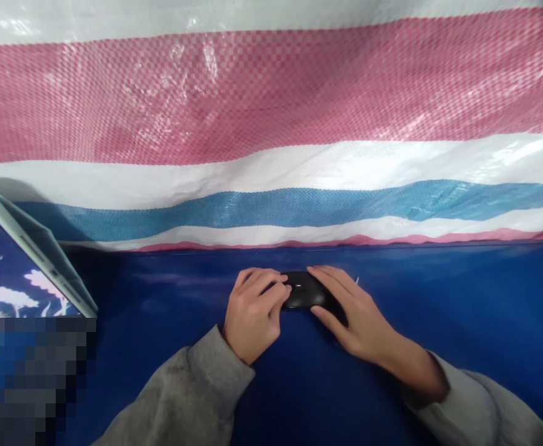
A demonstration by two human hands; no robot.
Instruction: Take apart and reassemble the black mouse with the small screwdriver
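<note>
A black computer mouse [306, 292] lies sideways between my two hands, close to the blue surface near its back edge. My left hand [256, 310] is closed, its curled fingertips on the left end of the mouse, beside the scroll wheel. On the other side my right hand [352, 313] grips the mouse's right end, fingers along the far side and thumb along the near side. The right palm hides part of the mouse's right end. Its underside does not show.
A blue surface [169, 322] stretches under my hands. Behind it hangs a red, white and blue striped plastic sheet [271, 93]. An open screen [11, 266], apparently a tablet or laptop, stands at the left, with a blurred-out patch below it.
</note>
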